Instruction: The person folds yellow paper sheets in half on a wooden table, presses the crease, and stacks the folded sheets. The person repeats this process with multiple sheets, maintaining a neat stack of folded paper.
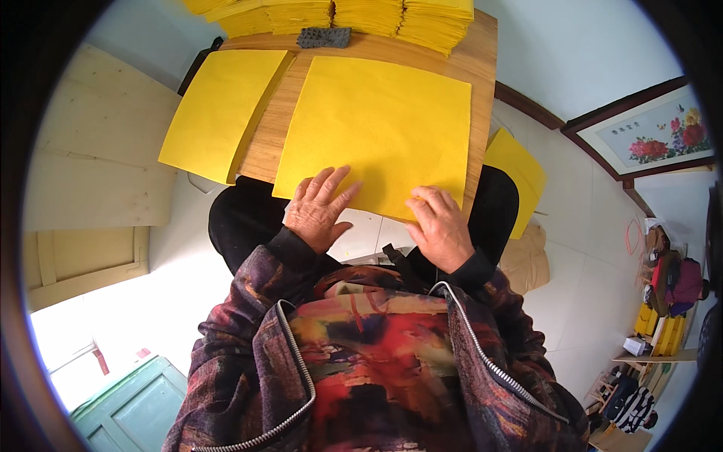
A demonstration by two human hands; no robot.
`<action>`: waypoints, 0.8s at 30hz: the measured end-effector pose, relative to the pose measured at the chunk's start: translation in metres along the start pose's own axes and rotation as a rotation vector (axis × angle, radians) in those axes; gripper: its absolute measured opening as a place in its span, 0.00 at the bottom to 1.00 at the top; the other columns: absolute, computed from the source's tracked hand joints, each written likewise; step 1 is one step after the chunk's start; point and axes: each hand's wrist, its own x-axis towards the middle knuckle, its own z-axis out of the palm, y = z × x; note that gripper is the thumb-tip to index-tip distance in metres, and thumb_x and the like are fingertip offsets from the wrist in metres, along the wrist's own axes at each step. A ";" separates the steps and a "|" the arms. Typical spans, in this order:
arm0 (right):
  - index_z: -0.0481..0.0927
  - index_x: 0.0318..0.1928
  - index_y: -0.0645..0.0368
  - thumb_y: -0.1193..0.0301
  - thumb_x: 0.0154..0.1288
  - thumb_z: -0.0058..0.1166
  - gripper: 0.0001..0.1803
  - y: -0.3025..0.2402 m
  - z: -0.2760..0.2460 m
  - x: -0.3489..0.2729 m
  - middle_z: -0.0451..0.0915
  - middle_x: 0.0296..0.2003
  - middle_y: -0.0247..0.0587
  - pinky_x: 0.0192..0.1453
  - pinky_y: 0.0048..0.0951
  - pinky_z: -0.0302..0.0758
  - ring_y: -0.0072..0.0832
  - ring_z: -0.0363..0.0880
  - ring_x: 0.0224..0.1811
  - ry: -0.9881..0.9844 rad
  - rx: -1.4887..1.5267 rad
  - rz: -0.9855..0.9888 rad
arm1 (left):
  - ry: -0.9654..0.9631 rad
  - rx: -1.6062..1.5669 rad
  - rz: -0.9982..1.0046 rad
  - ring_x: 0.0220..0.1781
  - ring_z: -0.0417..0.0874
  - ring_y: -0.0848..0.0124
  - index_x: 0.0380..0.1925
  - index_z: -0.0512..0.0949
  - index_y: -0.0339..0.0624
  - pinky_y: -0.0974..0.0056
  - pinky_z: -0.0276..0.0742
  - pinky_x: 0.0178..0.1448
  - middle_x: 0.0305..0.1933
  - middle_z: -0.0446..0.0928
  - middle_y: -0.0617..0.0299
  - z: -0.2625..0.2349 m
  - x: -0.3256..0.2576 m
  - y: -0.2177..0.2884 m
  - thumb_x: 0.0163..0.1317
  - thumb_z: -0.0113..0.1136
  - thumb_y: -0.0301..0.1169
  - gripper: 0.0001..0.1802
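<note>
A large yellow sheet (384, 128) lies flat on the wooden table (263, 143), its near edge reaching over the table's front edge. My left hand (320, 207) rests on the near left part of this sheet, fingers spread and thumb pointing right. At the near right edge my right hand (439, 224) touches the sheet with its fingers bent and slightly apart. Neither hand shows anything gripped. To the left lies a thick stack of folded yellow sheets (222, 109), its right side showing layers.
Several bundles of yellow sheets (365, 16) line the table's far side, with a dark grey textured block (324, 38) before them. More yellow paper (520, 177) sits low at the right beside a brown bag (527, 260). A framed flower picture (648, 132) leans farther right.
</note>
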 end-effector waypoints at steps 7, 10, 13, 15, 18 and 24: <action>0.74 0.41 0.60 0.72 0.51 0.57 0.15 0.002 0.017 -0.007 0.71 0.47 0.42 0.54 0.39 0.69 0.39 0.70 0.50 0.058 -0.166 -0.016 | 0.111 0.092 -0.044 0.63 0.67 0.63 0.53 0.73 0.60 0.52 0.62 0.62 0.59 0.68 0.64 0.026 0.005 -0.016 0.46 0.66 0.30 0.30; 0.74 0.40 0.59 0.72 0.50 0.57 0.15 0.001 0.023 -0.008 0.71 0.46 0.42 0.52 0.39 0.69 0.38 0.70 0.48 0.081 -0.176 -0.005 | 0.095 0.122 -0.047 0.62 0.68 0.62 0.52 0.74 0.59 0.52 0.62 0.61 0.58 0.69 0.64 0.026 0.005 -0.018 0.46 0.65 0.30 0.28; 0.73 0.38 0.58 0.72 0.48 0.58 0.14 0.003 0.029 -0.009 0.71 0.45 0.41 0.49 0.39 0.69 0.37 0.70 0.46 0.134 -0.221 -0.027 | 0.107 0.106 -0.044 0.61 0.69 0.61 0.50 0.75 0.58 0.52 0.63 0.60 0.57 0.70 0.65 0.025 0.006 -0.017 0.45 0.65 0.30 0.28; 0.72 0.36 0.57 0.71 0.48 0.58 0.13 0.006 0.029 -0.010 0.71 0.43 0.40 0.47 0.39 0.69 0.37 0.70 0.45 0.125 -0.243 -0.015 | 0.110 0.042 -0.047 0.60 0.70 0.61 0.49 0.75 0.58 0.52 0.65 0.59 0.56 0.71 0.65 0.023 0.007 -0.017 0.45 0.64 0.29 0.26; 0.72 0.34 0.56 0.72 0.46 0.59 0.13 0.004 0.029 -0.007 0.71 0.42 0.38 0.44 0.40 0.69 0.37 0.70 0.43 0.127 -0.192 -0.037 | 0.092 0.046 -0.046 0.58 0.71 0.61 0.47 0.77 0.56 0.53 0.66 0.57 0.54 0.72 0.64 0.019 0.006 -0.016 0.48 0.61 0.29 0.22; 0.74 0.33 0.59 0.74 0.52 0.57 0.08 0.000 0.018 -0.006 0.72 0.39 0.39 0.44 0.39 0.70 0.40 0.70 0.41 0.055 -0.139 -0.045 | 0.148 -0.077 -0.066 0.52 0.75 0.62 0.39 0.80 0.55 0.54 0.69 0.51 0.46 0.74 0.64 0.015 0.003 -0.015 0.52 0.58 0.28 0.13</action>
